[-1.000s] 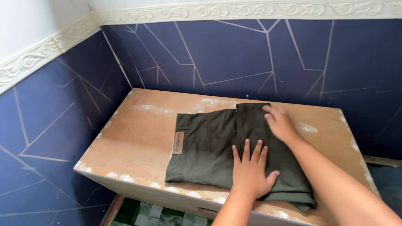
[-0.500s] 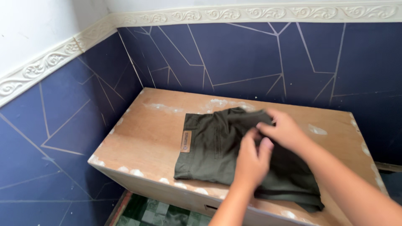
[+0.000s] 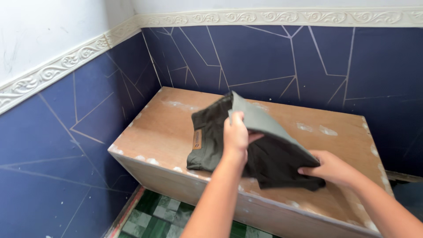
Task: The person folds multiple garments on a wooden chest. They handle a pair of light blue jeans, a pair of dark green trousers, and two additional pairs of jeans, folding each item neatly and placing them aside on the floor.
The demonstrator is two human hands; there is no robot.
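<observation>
A small tan rectangular label (image 3: 197, 139) is sewn upright on the dark green garment's (image 3: 273, 161) left edge

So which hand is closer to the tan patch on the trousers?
Left. The left hand grips the lifted fold just beside the tan patch; the right hand holds the trousers' opposite end.

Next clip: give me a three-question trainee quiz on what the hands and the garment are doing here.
1. True or false: the dark green trousers lie fully flat on the wooden bench.
2. Which hand lifts the folded edge: A left hand, B right hand?
3. Fill in: the tan patch sits at the trousers' ____ end in the picture.

Key: 1 false, one part is raised; 2 A; 3 left.
</observation>
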